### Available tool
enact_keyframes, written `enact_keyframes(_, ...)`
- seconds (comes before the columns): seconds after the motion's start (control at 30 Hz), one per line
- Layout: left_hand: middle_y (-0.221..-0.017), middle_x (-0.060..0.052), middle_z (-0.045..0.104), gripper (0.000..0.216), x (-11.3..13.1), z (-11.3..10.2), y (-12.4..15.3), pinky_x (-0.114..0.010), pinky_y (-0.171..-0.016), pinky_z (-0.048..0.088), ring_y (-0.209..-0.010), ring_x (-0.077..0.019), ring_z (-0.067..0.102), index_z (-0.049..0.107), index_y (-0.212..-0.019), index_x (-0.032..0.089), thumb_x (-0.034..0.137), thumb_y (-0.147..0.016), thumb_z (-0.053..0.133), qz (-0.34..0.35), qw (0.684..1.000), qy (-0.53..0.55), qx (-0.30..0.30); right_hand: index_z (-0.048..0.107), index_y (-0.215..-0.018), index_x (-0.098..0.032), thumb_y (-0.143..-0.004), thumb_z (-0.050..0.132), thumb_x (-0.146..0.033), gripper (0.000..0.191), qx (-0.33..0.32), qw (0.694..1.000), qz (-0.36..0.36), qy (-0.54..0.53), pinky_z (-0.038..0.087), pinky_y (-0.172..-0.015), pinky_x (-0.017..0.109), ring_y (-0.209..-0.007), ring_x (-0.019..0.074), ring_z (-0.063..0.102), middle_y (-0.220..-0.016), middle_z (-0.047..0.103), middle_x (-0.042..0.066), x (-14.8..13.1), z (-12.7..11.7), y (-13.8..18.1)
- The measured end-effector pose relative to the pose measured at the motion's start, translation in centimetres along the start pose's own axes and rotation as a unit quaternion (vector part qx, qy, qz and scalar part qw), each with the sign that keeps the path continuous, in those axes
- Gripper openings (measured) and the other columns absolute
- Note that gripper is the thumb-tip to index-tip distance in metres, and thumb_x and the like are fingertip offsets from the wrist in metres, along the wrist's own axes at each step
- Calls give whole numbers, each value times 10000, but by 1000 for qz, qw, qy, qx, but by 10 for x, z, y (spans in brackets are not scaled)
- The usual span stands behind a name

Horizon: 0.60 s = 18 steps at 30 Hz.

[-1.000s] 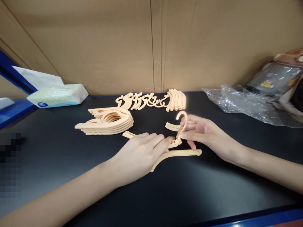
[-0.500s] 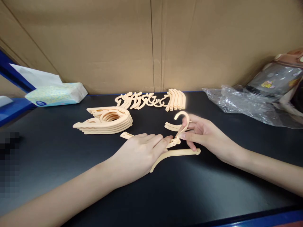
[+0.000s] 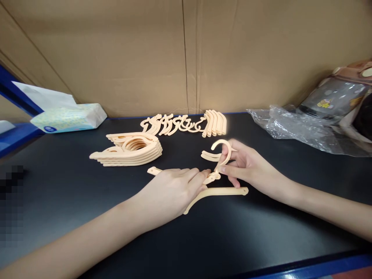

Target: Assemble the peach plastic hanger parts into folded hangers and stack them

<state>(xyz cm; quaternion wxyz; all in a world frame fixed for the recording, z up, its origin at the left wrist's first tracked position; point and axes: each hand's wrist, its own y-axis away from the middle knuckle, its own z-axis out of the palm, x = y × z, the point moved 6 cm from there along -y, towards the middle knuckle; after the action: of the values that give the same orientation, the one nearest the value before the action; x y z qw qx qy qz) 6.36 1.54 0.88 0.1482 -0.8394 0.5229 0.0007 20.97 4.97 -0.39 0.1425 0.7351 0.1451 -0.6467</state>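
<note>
Within the last second, the hanger hook [image 3: 228, 150] pinched in the right hand [image 3: 242, 161] has rotated to show a wider curve beside the hanger arm [image 3: 209, 179] clamped in the left hand [image 3: 177, 190] over the bench [image 3: 186, 248], suggesting joint alignment.

With the half-joined hanger [image 3: 214, 176] as the clock's centre, the left hand [image 3: 176, 190] lies at eight and the right hand [image 3: 242, 162] at two. A loose curved arm [image 3: 222, 191] rests at six on the table [image 3: 180, 252]. Two short curved pieces [image 3: 210, 155] lie at twelve, with the bent arms [image 3: 216, 122] farther out and the row of hooks [image 3: 174, 126] at eleven. The hanger stack [image 3: 130, 155] sits at ten, the tissue pack [image 3: 68, 119] beyond it. The plastic bag [image 3: 287, 128] lies farther at two.
</note>
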Motion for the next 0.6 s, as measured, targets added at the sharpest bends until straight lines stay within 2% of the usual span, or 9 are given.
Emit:
enact_keyframes(0.1, -775, -20, 598, 334, -1, 0, 0, -305, -548, 471, -640, -180, 618, 549, -1144, 84, 223, -1034, 267, -18, 1000, 18, -3, 388, -924, -229, -869, 629, -231, 248, 10, 1000, 4, 4, 363, -434, 178, -464, 34, 490, -782, 543, -70, 2, -1, 2)
enact_keyframes(0.2, -773, -23, 600, 369, -1, 0, -1, -305, -550, 475, -644, -178, 620, 559, -1135, 84, 243, -1040, 240, -25, 999, 18, -16, 413, -1030, -242, -874, 621, -228, 260, 6, 1000, 2, 6, 369, -421, 170, -465, 30, 491, -816, 534, -66, 1, 0, 3)
enact_keyframes(0.33, -773, -25, 600, 341, -1, -1, -2, -298, -545, 474, -644, -177, 617, 561, -1137, 89, 247, -1036, 277, -22, 999, 10, -25, 430, -1171, -268, -881, 604, -223, 341, -3, 1000, -14, 13, 395, -408, 166, -464, 31, 505, -834, 515, -62, -3, 2, 3)
enact_keyframes(0.6, -776, -24, 604, 274, 0, 0, -1, -294, -570, 496, -654, -177, 624, 536, -1169, 85, 220, -1020, 350, -16, 1000, 11, -22, 448, -1196, -254, -868, 622, -232, 372, -3, 1000, 7, 18, 378, -341, 160, -377, 24, 487, -810, 544, -60, -4, 2, 3)
